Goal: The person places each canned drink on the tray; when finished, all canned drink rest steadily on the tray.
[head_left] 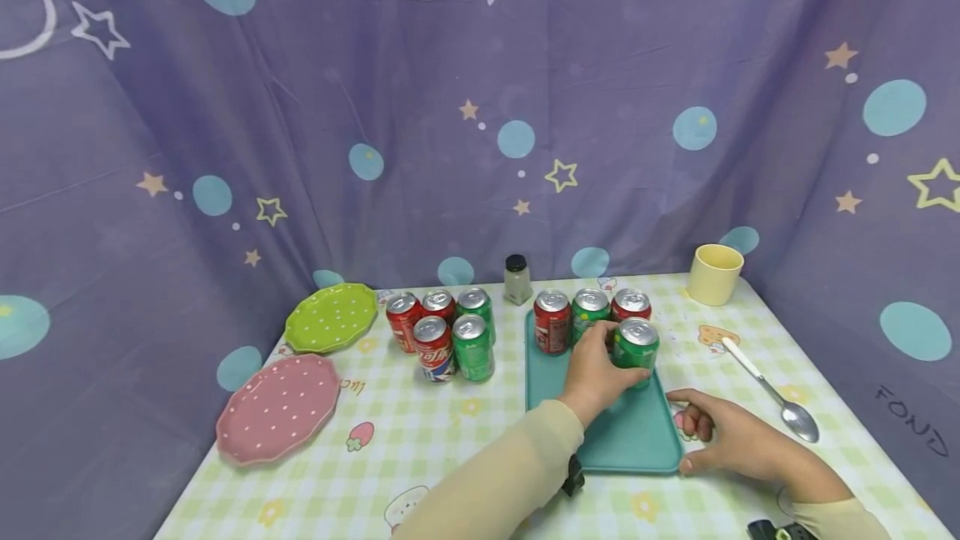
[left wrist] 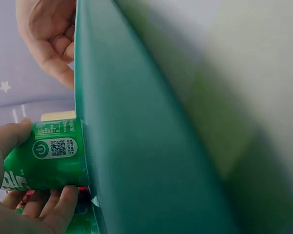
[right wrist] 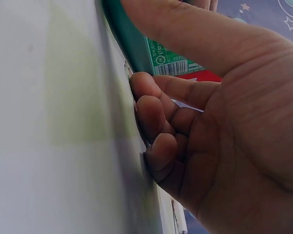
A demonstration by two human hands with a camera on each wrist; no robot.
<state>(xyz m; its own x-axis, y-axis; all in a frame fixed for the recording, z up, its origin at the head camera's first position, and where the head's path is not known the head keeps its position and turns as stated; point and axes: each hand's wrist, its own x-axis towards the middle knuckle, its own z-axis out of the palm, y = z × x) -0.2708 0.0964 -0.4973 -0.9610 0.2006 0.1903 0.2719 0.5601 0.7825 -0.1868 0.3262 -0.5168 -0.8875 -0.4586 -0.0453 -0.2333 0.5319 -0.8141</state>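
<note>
A teal tray [head_left: 630,436] lies on the checked tablecloth. My left hand [head_left: 617,359] grips a green soda can [head_left: 637,350] standing upright on the tray's right side. In the left wrist view my fingers [left wrist: 58,202] and thumb wrap the green can [left wrist: 44,156] on the tray [left wrist: 146,146]. Behind it on the tray stand a red can [head_left: 552,323], a green can [head_left: 589,308] and another red can [head_left: 631,303]. My right hand [head_left: 701,433] rests on the table at the tray's right rim, index finger and thumb touching the rim, the other fingers [right wrist: 154,117] curled.
Several red and green cans [head_left: 438,336] stand grouped left of the tray. A green plate [head_left: 330,317] and a pink plate [head_left: 279,408] lie at the left. A small jar [head_left: 517,279] and a yellow cup [head_left: 715,273] stand at the back; a spoon [head_left: 772,394] lies right.
</note>
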